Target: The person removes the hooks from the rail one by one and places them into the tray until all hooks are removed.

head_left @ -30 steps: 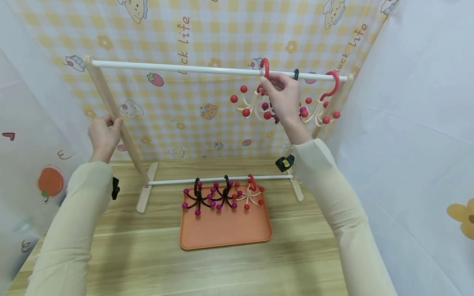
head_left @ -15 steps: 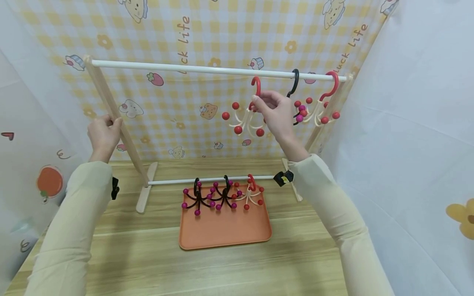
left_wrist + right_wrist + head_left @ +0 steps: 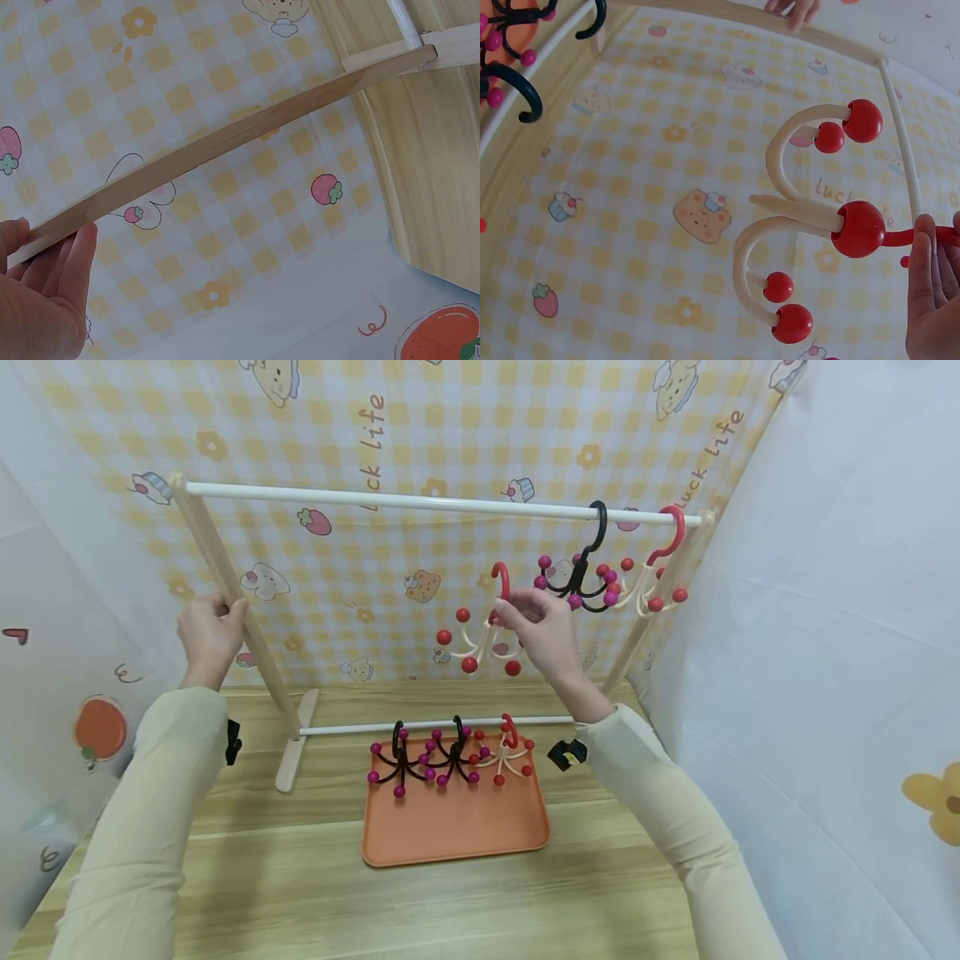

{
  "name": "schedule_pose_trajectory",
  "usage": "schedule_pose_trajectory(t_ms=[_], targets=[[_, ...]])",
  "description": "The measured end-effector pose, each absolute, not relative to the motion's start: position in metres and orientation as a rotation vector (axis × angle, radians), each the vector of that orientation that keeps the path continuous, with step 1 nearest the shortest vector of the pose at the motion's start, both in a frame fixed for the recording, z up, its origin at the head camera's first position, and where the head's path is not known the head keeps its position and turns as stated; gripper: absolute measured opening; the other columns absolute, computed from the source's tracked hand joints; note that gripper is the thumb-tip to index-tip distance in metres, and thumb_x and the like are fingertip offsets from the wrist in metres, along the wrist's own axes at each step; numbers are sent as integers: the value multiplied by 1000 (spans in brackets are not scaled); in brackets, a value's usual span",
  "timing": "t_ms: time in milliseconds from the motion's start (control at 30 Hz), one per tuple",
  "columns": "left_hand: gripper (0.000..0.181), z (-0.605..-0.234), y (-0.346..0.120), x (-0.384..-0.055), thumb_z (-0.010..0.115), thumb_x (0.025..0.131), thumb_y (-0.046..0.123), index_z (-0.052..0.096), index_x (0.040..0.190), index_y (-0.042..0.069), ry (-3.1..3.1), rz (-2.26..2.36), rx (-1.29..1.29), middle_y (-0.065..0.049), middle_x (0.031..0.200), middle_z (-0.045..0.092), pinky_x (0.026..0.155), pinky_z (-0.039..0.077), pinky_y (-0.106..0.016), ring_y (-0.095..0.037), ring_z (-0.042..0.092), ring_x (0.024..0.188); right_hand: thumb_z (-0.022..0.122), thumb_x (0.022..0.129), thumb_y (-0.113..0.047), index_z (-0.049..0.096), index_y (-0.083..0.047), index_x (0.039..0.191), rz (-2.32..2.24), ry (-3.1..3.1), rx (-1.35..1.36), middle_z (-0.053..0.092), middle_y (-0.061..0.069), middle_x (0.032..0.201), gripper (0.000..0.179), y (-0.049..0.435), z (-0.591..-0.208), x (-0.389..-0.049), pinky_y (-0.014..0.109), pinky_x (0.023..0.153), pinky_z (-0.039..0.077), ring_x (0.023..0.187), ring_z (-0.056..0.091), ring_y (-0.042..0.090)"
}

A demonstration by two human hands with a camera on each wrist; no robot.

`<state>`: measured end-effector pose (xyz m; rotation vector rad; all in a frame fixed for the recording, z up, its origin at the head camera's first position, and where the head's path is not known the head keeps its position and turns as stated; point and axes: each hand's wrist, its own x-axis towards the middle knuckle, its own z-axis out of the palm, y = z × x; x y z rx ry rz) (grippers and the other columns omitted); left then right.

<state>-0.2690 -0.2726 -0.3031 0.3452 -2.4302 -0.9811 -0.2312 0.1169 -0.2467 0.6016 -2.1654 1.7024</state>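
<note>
While R hand [image 3: 544, 633] pinches the red-hooked, cream-armed, red-balled plastic-looking hanger [image 3: 487, 635], apart from & below the white round top rail [image 3: 390, 501], go gently.
L hand [image 3: 212, 637] is clamped on the pale wooden post [image 3: 219, 557] under the rail's L end; firm hold there should limit wobble. Best to pinch low on the hook w/ its tip up, & give the black-armed, magenta-balled hanger [image 3: 579, 578], hung on the rail's R part, room so balls don't snag.

Two hangers [image 3: 580, 575] on rail [image 3: 420, 502], tray [image 3: 457, 828] below
</note>
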Motion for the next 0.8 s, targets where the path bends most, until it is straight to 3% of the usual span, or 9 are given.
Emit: schedule_pose_trajectory(t_ms=[133,267,367,533,800], targets=[[39,-303,-273,-269,42,92,27,57,92,-8,-2432,-981,349,-26,102,58,75,37,-36,-37,52,95,59,84,-7,61,9,96,1704,-2173,624,63,23,83,19,114,-253,-223,20,50,41,67,61,19],[40,-302,-273,-268,41,92,28,58,96,-8,-2442,-983,354,-26,102,58,70,37,-31,-36,53,93,58,83,-3,59,12,95,1756,-2169,654,62,25,83,19,112,-262,-219,26,59,48,68,61,26],[40,-302,-273,-269,41,92,28,58,95,-9,-2436,-994,347,-26,102,57,76,37,-37,-37,51,96,59,83,-3,59,12,95,1792,-2186,649,62,25,83,19,109,-269,-216,33,68,49,73,61,29],[39,-302,-274,-269,42,92,27,57,92,-9,-2420,-1001,334,-27,101,58,85,34,-44,-39,49,98,59,83,-3,59,12,93,1851,-2197,669,62,25,82,18,104,-282,-211,38,70,48,74,59,33],[38,-304,-275,-269,42,92,26,57,89,-9,-2414,-987,318,-28,98,58,83,34,-45,-39,50,96,57,84,-2,59,11,93,1908,-2224,741,60,27,81,16,96,-308,-200,30,67,48,74,58,37]])
